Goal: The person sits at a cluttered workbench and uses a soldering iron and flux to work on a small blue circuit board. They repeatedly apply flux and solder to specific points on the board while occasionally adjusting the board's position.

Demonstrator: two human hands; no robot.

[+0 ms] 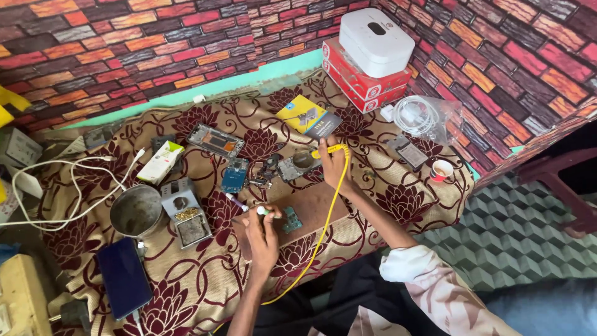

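Observation:
My left hand (261, 231) grips a thin pen-like tool with a white and green tip (262, 211), held just left of a small green circuit board (291, 219). The board lies on a brown wooden work board (314, 198). My right hand (334, 165) is closed on a yellow-handled tool (329, 150) above the work board. Its yellow cable (323, 230) runs down toward me. Near that hand lie a grey metal phone part (298, 165) and a blue circuit board (234, 177).
The table wears a maroon floral cloth (398, 199). On it are a phone frame (216, 140), a grey tip-cleaner stand (185, 215), a metal cup (136, 210), a dark phone (124, 277), white cables (74, 186), red boxes (364, 81) under a white device, and a small cup (442, 169).

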